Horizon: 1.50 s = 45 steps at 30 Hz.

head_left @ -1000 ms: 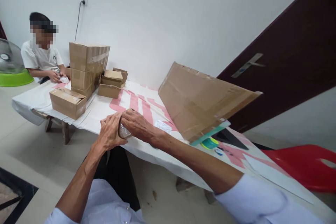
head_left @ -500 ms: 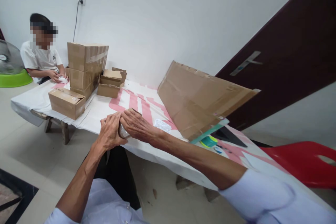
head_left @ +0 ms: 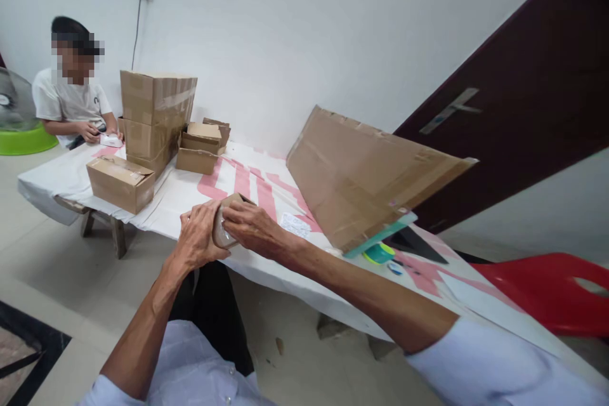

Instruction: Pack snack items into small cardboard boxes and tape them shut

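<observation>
Over the table's front edge, a small brown cardboard box (head_left: 236,198) is held between my two hands. My left hand (head_left: 196,236) wraps round its left side, fingers closed on it. Shiny clear plastic (head_left: 219,230) shows at the end of the box facing me; what it covers I cannot make out. My right hand (head_left: 253,226) is closed at the box's right side, its curled fingertips against the open end and the plastic. These fingers hide part of the opening.
A pink-and-white cloth covers the table (head_left: 266,266). Stacked cartons (head_left: 137,101), a closed carton (head_left: 118,184) and open small boxes (head_left: 196,160) stand left. A large cardboard sheet (head_left: 366,177), tape roll (head_left: 379,252) and red chair (head_left: 547,292) are right. A person (head_left: 71,101) sits far left.
My right hand has shifted from over the box to its right side, fingers curling at the open end, so more of the box shows. The seated person's hands have moved slightly.
</observation>
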Tool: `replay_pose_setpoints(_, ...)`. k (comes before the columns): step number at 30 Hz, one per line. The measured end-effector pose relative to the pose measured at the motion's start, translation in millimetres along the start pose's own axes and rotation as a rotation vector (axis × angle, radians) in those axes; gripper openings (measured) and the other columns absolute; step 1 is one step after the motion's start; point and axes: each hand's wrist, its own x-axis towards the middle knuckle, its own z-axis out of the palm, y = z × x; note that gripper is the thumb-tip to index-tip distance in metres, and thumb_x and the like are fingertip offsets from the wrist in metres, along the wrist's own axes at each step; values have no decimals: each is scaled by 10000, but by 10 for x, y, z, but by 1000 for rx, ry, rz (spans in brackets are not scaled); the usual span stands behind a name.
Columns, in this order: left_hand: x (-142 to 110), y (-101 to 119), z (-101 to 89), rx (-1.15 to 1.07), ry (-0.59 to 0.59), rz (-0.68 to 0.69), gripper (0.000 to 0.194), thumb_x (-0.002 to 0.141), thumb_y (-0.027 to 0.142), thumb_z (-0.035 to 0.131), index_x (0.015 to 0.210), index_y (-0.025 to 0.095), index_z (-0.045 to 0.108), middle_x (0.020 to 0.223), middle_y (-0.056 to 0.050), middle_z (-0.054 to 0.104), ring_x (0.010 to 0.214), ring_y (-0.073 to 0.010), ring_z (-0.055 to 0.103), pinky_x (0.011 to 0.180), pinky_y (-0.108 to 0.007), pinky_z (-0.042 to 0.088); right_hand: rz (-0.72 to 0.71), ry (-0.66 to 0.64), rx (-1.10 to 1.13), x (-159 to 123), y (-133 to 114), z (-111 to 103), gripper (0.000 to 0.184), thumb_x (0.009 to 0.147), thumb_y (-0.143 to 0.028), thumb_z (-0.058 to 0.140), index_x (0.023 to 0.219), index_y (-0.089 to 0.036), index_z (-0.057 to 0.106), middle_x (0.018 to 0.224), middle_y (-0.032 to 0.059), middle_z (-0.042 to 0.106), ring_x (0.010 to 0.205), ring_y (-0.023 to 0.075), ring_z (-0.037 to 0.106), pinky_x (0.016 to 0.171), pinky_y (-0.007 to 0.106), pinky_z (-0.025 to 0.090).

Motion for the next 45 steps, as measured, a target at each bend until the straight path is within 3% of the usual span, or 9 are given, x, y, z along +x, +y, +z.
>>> replay_pose_setpoints(17, -22, -97, 19, -9, 24, 7, 1100, 599, 270, 910, 1570, 237, 395, 1568, -175, 539, 1456, -431, 468, 1136, -590, 398, 51, 109, 156, 29, -21, -28, 324, 1067, -149, 422, 856, -188, 666, 906, 82, 643, 905, 228, 553, 897, 403, 505)
replay_pose_setpoints(22, -26, -166, 40, -6, 38, 15, 1085, 614, 279, 903, 1569, 254, 387, 1574, -167, 533, 1446, -426, 485, 1145, -598, 393, 74, 169, 182, -13, -60, -36, 178, 1034, -204, 541, 932, -184, 686, 995, 108, 664, 976, 257, 584, 929, 447, 544)
replay_pose_setpoints(27, -119, -348, -5, -35, 63, 3, 1130, 619, 271, 917, 1595, 278, 347, 1610, -164, 495, 1463, -423, 480, 1162, -607, 387, 313, 341, 302, -121, 9, -78, 163, 1029, -271, 594, 1147, -211, 689, 1208, 137, 668, 1161, 294, 615, 1006, 492, 564)
replay_pose_setpoints(31, -276, -578, -83, -76, 50, -10, 1177, 658, 291, 910, 1648, 288, 273, 1669, -181, 408, 1532, -443, 401, 1201, -646, 359, 410, 364, 462, -211, -89, 91, 288, 1036, -342, 599, 1297, -225, 637, 1259, 142, 651, 1210, 294, 643, 1027, 502, 593)
replay_pose_setpoints(37, -518, -929, -76, -259, 105, -63, 1218, 718, 386, 904, 1685, 270, 172, 1706, -197, 306, 1577, -419, 332, 1251, -605, 353, 392, 321, 531, -247, -541, 448, 393, 1006, -270, 623, 1397, -242, 602, 1359, 151, 657, 1289, 309, 646, 1074, 556, 590)
replay_pose_setpoints(41, -629, -1067, -87, -380, 137, -104, 1165, 737, 397, 896, 1663, 279, 198, 1706, -189, 294, 1573, -404, 334, 1208, -570, 428, 481, 367, 497, -279, -589, 555, 336, 1006, -222, 600, 1339, -225, 643, 1311, 148, 682, 1277, 307, 657, 1089, 565, 584)
replay_pose_setpoints(45, -655, -1083, -136, -372, 183, -138, 993, 722, 390, 904, 1544, 278, 358, 1616, -164, 411, 1508, -390, 424, 1120, -528, 511, 448, 372, 508, -311, -557, 622, 279, 996, -211, 606, 1262, -231, 690, 1236, 126, 707, 1197, 287, 681, 1051, 558, 600)
